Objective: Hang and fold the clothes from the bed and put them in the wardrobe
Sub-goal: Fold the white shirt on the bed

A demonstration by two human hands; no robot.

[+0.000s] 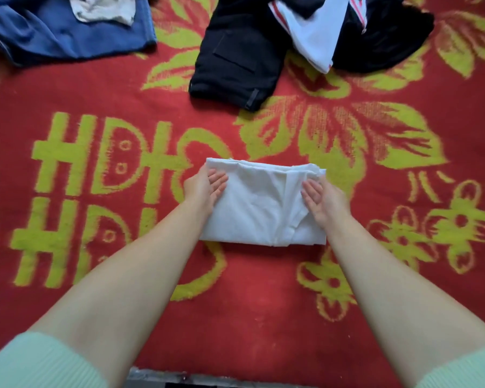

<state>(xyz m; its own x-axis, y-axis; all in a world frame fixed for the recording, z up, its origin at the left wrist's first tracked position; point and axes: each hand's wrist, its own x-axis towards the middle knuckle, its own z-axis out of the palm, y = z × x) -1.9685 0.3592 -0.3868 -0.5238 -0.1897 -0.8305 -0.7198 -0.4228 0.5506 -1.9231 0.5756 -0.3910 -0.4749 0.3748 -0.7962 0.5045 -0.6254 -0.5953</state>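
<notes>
Spread across the whole view: a red blanket [247, 289] with yellow-green flowers and block characters, covering the bed. At the far left edge, a rumpled blue garment [67, 35], with a crumpled grey-white cloth [104, 9] lying on top of it. At the far middle and right, a black garment [235, 51], one leg-like end stretching toward the near side, with a white piece with red stripes [317, 32] draped over its upper part. Well apart from both heaps, in the middle of the blanket, a folded white garment [263, 203], flat, roughly rectangular, creased down the middle, with layered edges showing at its far side and near-right corner.

Reaching in from the near edge, two bare forearms with pale green sleeves [39, 362] pushed up near the elbows. At the left side of the white garment, the left hand [205, 189], palm turned inward and up, fingers straight and close together, lying against the cloth's left edge, thumb side hidden. At the right side, the right hand [322, 200], likewise palm-in, fingers straight and slightly spread, touching the cloth near its right fold. Neither hand curled round the fabric; whether any fingertip is tucked beneath the edge, impossible to tell.

At the very bottom, a strip of dark, shiny bed edge [163, 376].
</notes>
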